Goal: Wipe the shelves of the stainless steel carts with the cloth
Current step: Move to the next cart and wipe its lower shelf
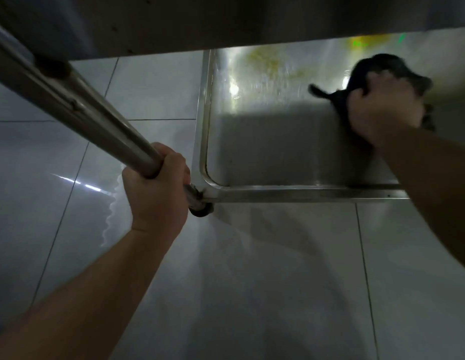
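Observation:
I look down at the bottom shelf (265, 152) of a stainless steel cart, a shallow tray with a raised rim. My right hand (382, 110) presses a dark cloth (361, 71) flat on the shelf at its right side; the cloth is blurred and one corner sticks out to the left. Yellowish smears (273, 61) mark the shelf farther back. My left hand (156, 185) is wrapped around the cart's steel corner post (78, 100), just above the shelf's near left corner.
The underside of an upper shelf (226, 19) overhangs the top of the view and hides the back of the bottom shelf. A caster wheel (200, 211) sits under the near left corner. Glossy white floor tiles (252, 281) surround the cart.

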The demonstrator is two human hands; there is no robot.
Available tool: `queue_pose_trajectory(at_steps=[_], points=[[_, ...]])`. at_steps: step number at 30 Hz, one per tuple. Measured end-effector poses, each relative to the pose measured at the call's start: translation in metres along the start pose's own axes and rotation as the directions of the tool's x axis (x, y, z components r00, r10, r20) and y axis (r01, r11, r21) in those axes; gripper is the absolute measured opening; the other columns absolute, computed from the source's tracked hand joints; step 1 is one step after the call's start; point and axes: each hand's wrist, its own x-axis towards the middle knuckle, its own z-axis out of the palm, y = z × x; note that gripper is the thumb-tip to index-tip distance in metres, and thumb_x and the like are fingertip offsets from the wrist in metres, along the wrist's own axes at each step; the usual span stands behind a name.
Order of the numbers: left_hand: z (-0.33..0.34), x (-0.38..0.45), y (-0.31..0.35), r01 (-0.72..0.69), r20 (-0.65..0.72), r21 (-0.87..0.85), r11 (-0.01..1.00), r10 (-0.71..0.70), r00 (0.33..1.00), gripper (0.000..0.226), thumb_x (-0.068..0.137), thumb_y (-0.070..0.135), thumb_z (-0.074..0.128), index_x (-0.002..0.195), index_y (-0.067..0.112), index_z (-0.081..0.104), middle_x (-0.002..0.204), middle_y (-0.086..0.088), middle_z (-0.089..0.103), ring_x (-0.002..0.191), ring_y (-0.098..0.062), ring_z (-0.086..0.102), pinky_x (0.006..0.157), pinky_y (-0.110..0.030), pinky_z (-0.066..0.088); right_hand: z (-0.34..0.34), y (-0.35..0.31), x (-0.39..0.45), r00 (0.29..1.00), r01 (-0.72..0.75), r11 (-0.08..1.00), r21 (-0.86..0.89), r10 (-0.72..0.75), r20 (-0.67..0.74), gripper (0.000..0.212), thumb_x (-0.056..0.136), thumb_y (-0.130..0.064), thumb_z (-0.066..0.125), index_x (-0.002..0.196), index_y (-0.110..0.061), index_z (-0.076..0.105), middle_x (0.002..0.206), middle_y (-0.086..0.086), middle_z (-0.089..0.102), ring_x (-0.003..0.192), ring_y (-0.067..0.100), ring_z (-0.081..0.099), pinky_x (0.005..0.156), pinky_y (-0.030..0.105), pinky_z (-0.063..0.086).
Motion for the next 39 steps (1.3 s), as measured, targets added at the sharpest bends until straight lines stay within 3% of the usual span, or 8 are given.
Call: queue_pose_trajectory(at_steps=[4,8,13,19,23,31,35,39], points=[[0.001,-0.001,-0.001,-0.022,0.002,0.001,1.0,0.022,1.0,0.018,0.076,0.005,0.054,0.064,0.013,0.044,0.05,0.006,0.044,0.05,-0.013,0.045,0.052,-0.022,0.044,0.004,-0.028,0.011,0.975,-0.205,0.978,0.044,0.2,0.1,0.071,0.1,-0.051,0.024,0.16,-0.015,0.032,0.171,0.01,0.025,0.156,0.041,0.021,0.122,0.06,0.022],[0.003,-0.001,0.0,-0.004,-0.013,-0.048,0.999,0.004,1.0,0.021,0.077,0.003,0.054,0.063,0.014,0.042,0.049,0.005,0.041,0.048,-0.013,0.041,0.05,-0.027,0.04,0.016,-0.117,-0.019,0.979,0.17,0.985,0.024,-0.172,0.109,0.06,0.1,-0.046,0.032,0.151,-0.016,0.045,0.161,0.01,0.04,0.148,0.04,0.034,0.115,0.056,0.034],[0.002,-0.001,0.001,0.014,-0.004,-0.071,0.997,-0.014,1.0,0.019,0.078,0.005,0.056,0.065,0.014,0.045,0.05,0.005,0.043,0.047,-0.011,0.042,0.049,-0.027,0.04,0.026,-0.216,-0.056,0.714,0.621,0.775,0.118,-0.621,0.324,0.063,0.108,-0.05,0.023,0.167,-0.03,0.017,0.176,-0.004,0.011,0.161,0.033,0.007,0.127,0.056,0.011],[-0.001,0.004,-0.001,-0.01,0.01,-0.051,0.999,0.011,1.0,0.017,0.072,0.014,0.061,0.062,0.017,0.048,0.051,0.004,0.045,0.047,-0.013,0.044,0.049,-0.028,0.041,0.031,-0.207,-0.105,0.528,0.789,0.59,0.173,-0.794,0.3,0.051,0.11,-0.05,0.028,0.16,-0.042,0.037,0.173,-0.014,0.021,0.161,0.025,0.011,0.127,0.053,0.012],[-0.004,0.005,-0.001,-0.022,-0.004,0.004,1.0,0.022,1.0,0.016,0.078,0.011,0.06,0.066,0.015,0.051,0.053,0.004,0.051,0.049,-0.014,0.052,0.052,-0.027,0.048,0.023,-0.169,-0.143,0.367,0.872,0.439,0.218,-0.879,0.304,0.05,0.111,-0.048,0.028,0.161,-0.047,0.031,0.172,-0.018,0.021,0.162,0.022,0.01,0.129,0.051,0.012],[-0.007,0.001,0.003,0.03,-0.021,0.096,0.995,-0.029,0.999,0.014,0.079,0.011,0.059,0.067,0.018,0.057,0.054,0.003,0.057,0.058,-0.019,0.061,0.058,-0.031,0.054,0.003,-0.056,-0.148,0.603,0.747,0.656,0.11,-0.738,0.304,0.063,0.102,-0.064,0.025,0.162,-0.044,0.03,0.171,-0.017,0.024,0.16,0.014,0.017,0.127,0.045,0.017],[-0.007,-0.006,0.004,0.069,-0.071,0.163,0.984,-0.058,0.996,0.005,0.082,0.017,0.062,0.077,0.018,0.06,0.063,0.004,0.064,0.061,-0.011,0.063,0.056,-0.018,0.053,0.002,-0.026,-0.141,0.732,0.625,0.778,0.068,-0.614,0.295,0.072,0.096,-0.068,0.016,0.164,-0.043,0.023,0.173,-0.016,0.018,0.161,0.016,0.012,0.127,0.051,0.016],[-0.004,-0.009,0.009,0.127,-0.152,0.296,0.947,-0.084,0.985,0.024,0.083,0.026,0.061,0.09,0.003,0.067,0.066,0.008,0.064,0.053,0.003,0.057,0.048,-0.011,0.046,0.004,-0.052,-0.155,0.706,0.657,0.751,0.074,-0.646,0.289,0.068,0.101,-0.062,0.018,0.165,-0.039,0.021,0.174,-0.014,0.019,0.162,0.021,0.01,0.128,0.053,0.016]])
